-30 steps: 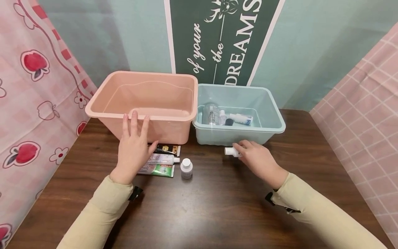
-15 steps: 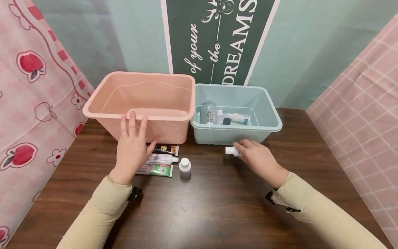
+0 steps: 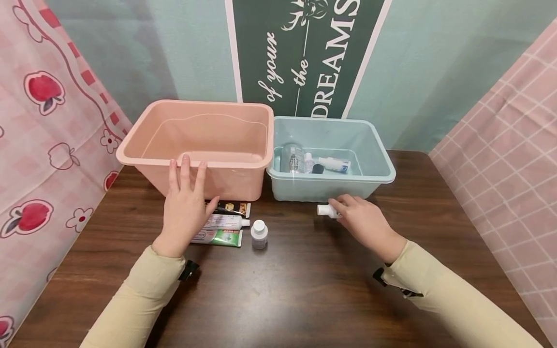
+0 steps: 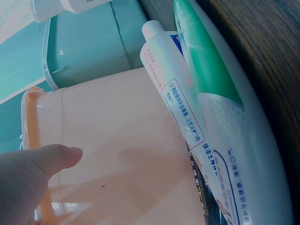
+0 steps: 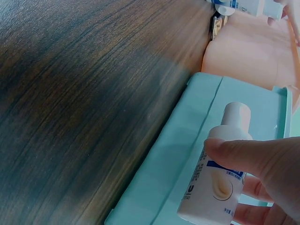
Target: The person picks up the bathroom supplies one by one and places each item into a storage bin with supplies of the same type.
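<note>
My left hand (image 3: 183, 212) touches the front rim of a pink plastic bin (image 3: 237, 182) with its fingers extended. Below it lie several toothpaste tubes: a green and white toothpaste tube (image 3: 227, 238), a white toothpaste tube (image 3: 224, 222) and a black toothpaste tube (image 3: 232, 208), partly hidden by the hand. With thumb and fingers, my right hand (image 3: 365, 223) grips a small white lotion bottle (image 5: 211, 187) in front of the light blue bin (image 3: 322, 189). In the head view, the cap of that bottle points left.
A white capped bottle (image 3: 259, 235) stands upright right of the tubes. Inside the blue bin lie a clear bottle (image 3: 292, 158), a white and blue tube (image 3: 334, 164) and small bottles. The bins stand side by side before a curtain backdrop (image 3: 200, 53) on the wooden table (image 3: 278, 299).
The head view has shifted slightly. My right hand has moved a little to the right with the lotion bottle. My left hand keeps its place on the pink bin.
</note>
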Action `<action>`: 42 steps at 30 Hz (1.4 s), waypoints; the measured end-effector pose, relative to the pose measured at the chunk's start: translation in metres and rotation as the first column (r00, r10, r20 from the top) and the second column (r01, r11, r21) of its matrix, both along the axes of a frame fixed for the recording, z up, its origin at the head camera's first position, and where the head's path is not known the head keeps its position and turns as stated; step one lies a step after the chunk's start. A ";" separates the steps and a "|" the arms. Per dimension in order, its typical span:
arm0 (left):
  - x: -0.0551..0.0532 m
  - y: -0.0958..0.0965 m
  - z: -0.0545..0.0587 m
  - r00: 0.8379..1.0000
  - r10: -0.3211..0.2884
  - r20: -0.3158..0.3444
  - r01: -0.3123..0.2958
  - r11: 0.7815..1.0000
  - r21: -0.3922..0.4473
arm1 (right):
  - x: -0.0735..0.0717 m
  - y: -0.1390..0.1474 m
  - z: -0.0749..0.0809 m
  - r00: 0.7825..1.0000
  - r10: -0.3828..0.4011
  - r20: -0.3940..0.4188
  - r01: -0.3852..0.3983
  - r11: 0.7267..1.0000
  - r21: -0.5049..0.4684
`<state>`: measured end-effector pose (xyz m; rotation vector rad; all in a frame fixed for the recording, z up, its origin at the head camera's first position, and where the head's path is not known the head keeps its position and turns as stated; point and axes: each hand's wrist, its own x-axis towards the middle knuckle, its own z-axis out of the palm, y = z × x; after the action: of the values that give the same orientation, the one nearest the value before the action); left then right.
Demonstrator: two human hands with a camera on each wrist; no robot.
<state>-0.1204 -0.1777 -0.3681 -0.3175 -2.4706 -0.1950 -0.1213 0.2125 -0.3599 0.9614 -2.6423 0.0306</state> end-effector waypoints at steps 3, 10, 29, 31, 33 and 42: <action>0.000 0.000 0.000 1.000 -0.005 -0.005 0.005 1.000 0.002 | 0.000 0.000 0.001 1.000 0.003 -0.002 -0.003 1.000 0.000; 0.000 0.000 -0.001 1.000 -0.009 -0.013 0.009 1.000 0.007 | 0.001 -0.001 0.002 1.000 -0.004 0.009 0.004 1.000 0.013; -0.001 0.000 -0.001 1.000 -0.011 -0.010 0.011 1.000 -0.002 | 0.006 0.003 0.006 1.000 0.000 -0.008 0.000 1.000 0.008; -0.001 0.001 -0.001 1.000 -0.014 -0.006 0.014 1.000 -0.010 | 0.006 0.004 0.006 1.000 -0.002 -0.010 0.002 1.000 -0.001; -0.001 0.001 -0.001 1.000 -0.013 0.002 0.014 1.000 -0.015 | 0.006 0.005 0.006 1.000 -0.005 -0.010 0.005 1.000 -0.008; 0.000 0.002 0.002 1.000 0.002 0.023 -0.002 1.000 -0.017 | 0.005 0.007 0.004 1.000 -0.015 0.018 0.015 1.000 0.005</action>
<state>-0.1199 -0.1758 -0.3661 -0.3217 -2.4962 -0.1772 -0.1168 0.2193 -0.3555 0.9473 -2.6671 0.0290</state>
